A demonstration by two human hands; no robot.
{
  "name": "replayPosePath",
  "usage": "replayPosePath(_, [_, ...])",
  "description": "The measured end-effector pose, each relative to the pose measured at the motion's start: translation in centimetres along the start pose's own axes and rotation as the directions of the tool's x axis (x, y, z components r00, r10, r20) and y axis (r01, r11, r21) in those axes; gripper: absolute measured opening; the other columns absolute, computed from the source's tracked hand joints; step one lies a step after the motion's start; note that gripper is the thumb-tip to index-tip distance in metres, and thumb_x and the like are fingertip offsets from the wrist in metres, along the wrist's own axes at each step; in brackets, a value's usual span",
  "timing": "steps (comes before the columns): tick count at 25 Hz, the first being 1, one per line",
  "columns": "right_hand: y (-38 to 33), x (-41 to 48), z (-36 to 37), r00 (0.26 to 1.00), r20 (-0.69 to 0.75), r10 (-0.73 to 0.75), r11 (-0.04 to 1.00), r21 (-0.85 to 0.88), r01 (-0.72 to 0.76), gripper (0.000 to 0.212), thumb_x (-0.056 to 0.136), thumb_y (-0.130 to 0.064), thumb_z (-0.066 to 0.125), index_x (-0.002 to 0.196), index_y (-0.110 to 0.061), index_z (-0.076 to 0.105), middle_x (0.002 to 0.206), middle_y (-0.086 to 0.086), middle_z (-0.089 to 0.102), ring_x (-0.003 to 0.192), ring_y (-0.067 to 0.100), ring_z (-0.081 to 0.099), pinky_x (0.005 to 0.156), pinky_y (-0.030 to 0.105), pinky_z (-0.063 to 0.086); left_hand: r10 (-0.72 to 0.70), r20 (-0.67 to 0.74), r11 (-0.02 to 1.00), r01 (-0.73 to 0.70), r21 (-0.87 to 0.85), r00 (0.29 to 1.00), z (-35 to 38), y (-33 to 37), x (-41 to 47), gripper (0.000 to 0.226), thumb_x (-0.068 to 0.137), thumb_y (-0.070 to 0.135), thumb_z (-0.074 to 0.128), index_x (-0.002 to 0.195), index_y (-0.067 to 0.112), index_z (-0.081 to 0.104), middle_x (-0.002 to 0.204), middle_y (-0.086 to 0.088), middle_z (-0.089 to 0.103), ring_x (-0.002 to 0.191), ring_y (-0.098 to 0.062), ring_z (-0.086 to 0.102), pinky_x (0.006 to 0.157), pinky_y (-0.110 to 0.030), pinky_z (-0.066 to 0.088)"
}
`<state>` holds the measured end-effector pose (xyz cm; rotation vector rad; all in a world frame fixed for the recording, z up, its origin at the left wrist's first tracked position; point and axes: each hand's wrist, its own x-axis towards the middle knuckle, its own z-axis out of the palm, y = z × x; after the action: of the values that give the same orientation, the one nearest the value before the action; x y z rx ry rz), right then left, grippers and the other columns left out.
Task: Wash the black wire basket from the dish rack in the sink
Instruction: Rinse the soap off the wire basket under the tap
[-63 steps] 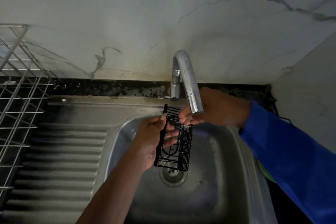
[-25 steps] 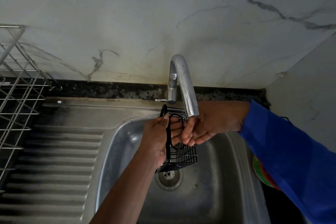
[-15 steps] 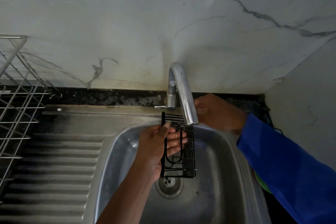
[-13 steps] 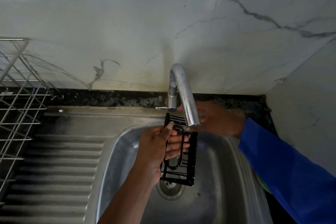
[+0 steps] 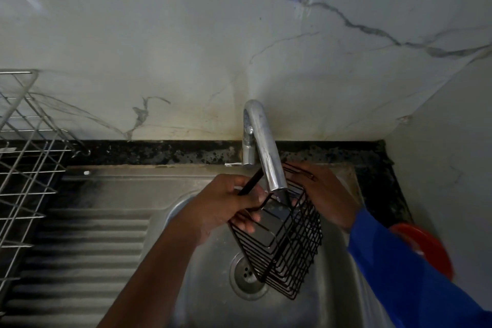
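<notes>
Head view, looking down on a steel sink [image 5: 335, 295]. The black wire basket [image 5: 288, 237] hangs tilted between the two hands, above the basin and directly under the mouth of the chrome faucet spout [image 5: 262, 146]. Its lower corner is over the drain [image 5: 247, 275].

The left hand [image 5: 226, 208] grips the basket's near edge, with its fingers curled round a black rim wire. The right hand [image 5: 326, 194] lies against the basket's opposite side, a rim wire crossing its back. Its fingers are hidden behind the spout and the wires, so whether it grips cannot be told.

A blue sleeve [image 5: 404, 282] covers the right forearm, and a red round object [image 5: 428, 250], blurred, lies just beyond that sleeve. The ribbed drainboard [image 5: 87, 247] extends outward from the left hand, and the silver wire dish rack [image 5: 24, 157] stands well beyond it. A veined marble wall [image 5: 186, 48] rises behind both hands.
</notes>
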<state>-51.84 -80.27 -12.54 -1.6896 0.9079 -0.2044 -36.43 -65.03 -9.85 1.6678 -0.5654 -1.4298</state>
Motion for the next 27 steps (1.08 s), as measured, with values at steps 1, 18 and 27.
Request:
replayPosePath(1, [0.7,-0.3,0.1,0.998,-0.068,0.016,1.000,-0.001,-0.016,0.031,0.097,-0.026,0.054,0.127,-0.026,0.062,0.123,-0.008,0.065,0.103,0.005,0.064,0.076,0.020,0.056,0.011,0.004,1.000,-0.011,0.024,1.000,-0.4,0.1,0.4,0.017,0.091,0.012,0.071,0.107,0.005,0.070,0.075,-0.011,0.072,0.059,-0.019,0.067,0.055,-0.026,0.055])
replayPosePath(18, [3.3,-3.9,2.4,0.855,-0.499,0.139,0.989,0.105,-0.100,0.033,0.098,-0.019,0.048,0.130,-0.020,0.059,0.123,-0.004,0.063,0.111,0.012,0.057,0.101,0.031,0.044,0.076,0.273,0.992,-0.101,0.078,0.959,-1.2,1.5,3.6,0.033,0.081,-0.010,0.074,0.104,0.015,0.073,0.108,-0.001,0.076,0.112,-0.015,0.068,0.095,-0.025,0.053])
replayPosePath(27, [2.2,-4.8,4.1,0.864,-0.499,0.068,0.998,0.044,-0.054,0.029,0.098,-0.027,0.047,0.124,-0.025,0.059,0.101,-0.011,0.065,0.089,0.004,0.061,0.072,0.011,0.043,0.145,0.024,0.862,-0.138,0.488,0.989,0.9,2.0,4.8,0.037,0.074,0.053,0.083,0.054,0.029,0.064,0.056,0.007,0.064,0.051,0.001,0.059,0.058,-0.017,0.048])
